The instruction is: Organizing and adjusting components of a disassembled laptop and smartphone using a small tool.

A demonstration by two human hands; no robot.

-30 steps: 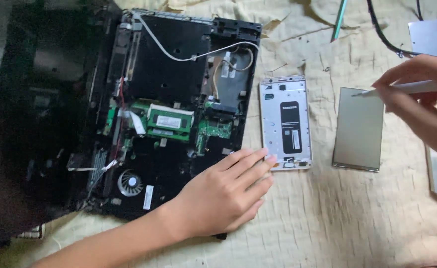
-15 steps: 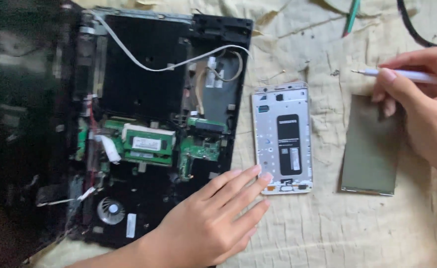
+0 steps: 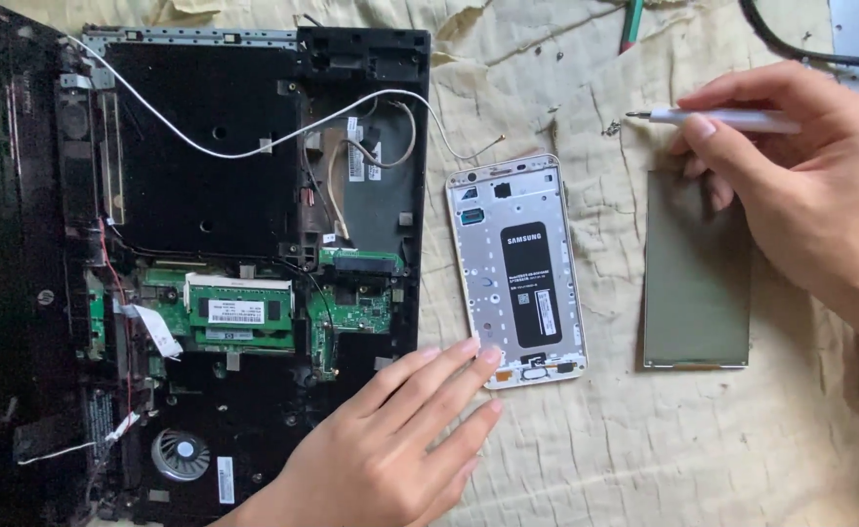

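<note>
My view has slid rightward and closer over the last second, so the phone frame and the grey panel now sit mid-scene instead of off to the right. My right hand has come in from the far right edge and now hangs over the panel's far corner, its grip clenched on a thin white screwdriver whose tip points left, just clear of the cloth. My left hand has barely moved: it lies flat and released, palm down, fingertips touching the near left corner of the phone frame, the heel over the laptop's near right edge. From this I judge the work has turned from the laptop to the phone parts, the left hand steadying the frame. The opened laptop fills the left, its green board, fan and a loose white wire exposed; that wire's end strays near the frame's far edge. A black cable crosses the far right corner. The cloth is rumpled under everything.
</note>
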